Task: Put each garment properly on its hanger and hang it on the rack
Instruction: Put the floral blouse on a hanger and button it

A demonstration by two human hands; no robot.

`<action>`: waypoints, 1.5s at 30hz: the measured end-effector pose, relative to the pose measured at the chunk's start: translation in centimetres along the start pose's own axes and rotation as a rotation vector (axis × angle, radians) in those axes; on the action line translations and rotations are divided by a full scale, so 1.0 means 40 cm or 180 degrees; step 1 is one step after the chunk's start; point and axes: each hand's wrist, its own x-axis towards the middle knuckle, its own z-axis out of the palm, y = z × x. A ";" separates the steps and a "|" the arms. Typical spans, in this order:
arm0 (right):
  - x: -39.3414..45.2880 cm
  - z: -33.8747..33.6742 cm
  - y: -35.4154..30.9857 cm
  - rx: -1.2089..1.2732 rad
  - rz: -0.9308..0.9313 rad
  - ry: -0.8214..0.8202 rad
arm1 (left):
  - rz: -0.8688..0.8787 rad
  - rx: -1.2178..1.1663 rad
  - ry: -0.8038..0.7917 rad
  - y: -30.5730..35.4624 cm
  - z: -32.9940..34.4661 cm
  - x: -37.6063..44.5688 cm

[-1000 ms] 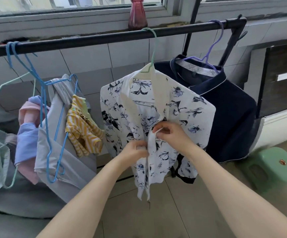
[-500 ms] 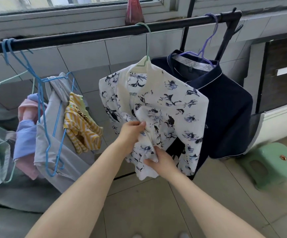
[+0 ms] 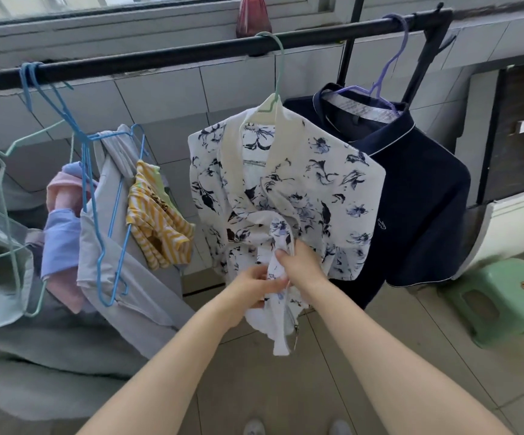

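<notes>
The floral blouse (image 3: 288,196) hangs on a pale green hanger (image 3: 275,67) from the black rack bar (image 3: 166,56), near the middle of it. Both hands are together at its lower front edge: the left hand (image 3: 254,285) pinches the white fabric from the left side, and the right hand (image 3: 301,265) grips the same bunched edge from the right, so the hem is gathered between them (a zipper end hangs below the hands).

Directly behind the blouse on the right side, and partly covered by it, there is a navy polo shirt (image 3: 417,196) on a purple hanger (image 3: 389,67). On the left side, apart from the blouse, a grey garment (image 3: 106,246) and a yellow striped piece (image 3: 157,224) hang over blue hangers (image 3: 110,189). Further left is a pink and lilac garment (image 3: 59,233), and a light green hanger (image 3: 6,196) is at the edge.

A dark red vase (image 3: 253,15) stands on the window sill behind the bar. A green plastic stool (image 3: 502,296) stands on the tiled floor (image 3: 285,387) at the right, near the navy shirt's hem.
</notes>
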 end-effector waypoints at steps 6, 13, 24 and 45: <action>-0.038 -0.027 -0.032 0.1242 0.0068 -0.0792 | 0.0561 -0.0629 0.0735 -0.005 -0.017 0.011; -0.087 -0.022 0.041 0.0435 0.0833 -0.0767 | 0.0325 -0.2014 0.1043 0.049 -0.033 0.032; -0.108 -0.005 0.083 0.1900 0.1414 -0.0856 | 0.0349 -0.1927 0.0951 0.071 -0.014 0.039; -0.126 -0.040 0.080 0.2977 0.1042 -0.0800 | -0.0244 -0.1740 0.1323 0.117 -0.010 0.057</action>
